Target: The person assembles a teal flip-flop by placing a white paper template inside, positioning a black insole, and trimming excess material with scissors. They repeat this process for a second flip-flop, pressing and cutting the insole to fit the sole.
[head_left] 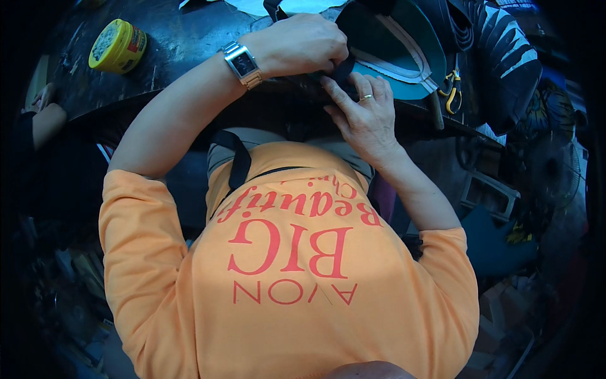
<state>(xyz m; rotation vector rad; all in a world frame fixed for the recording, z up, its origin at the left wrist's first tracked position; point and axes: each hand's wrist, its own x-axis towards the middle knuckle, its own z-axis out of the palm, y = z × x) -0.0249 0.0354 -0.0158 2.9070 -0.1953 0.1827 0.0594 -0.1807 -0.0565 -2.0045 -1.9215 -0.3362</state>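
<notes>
Orange shirt (297,284); black strap (341,68) btwn left hand (300,44), right hand (366,117).

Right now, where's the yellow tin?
In the head view the yellow tin lies on its side at the upper left of the dark worktable, well left of the left hand with the wristwatch.

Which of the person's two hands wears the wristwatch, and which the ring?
The left hand has the silver wristwatch on its wrist; the right hand wears a ring on one finger. Both grip the dark strap.
</notes>
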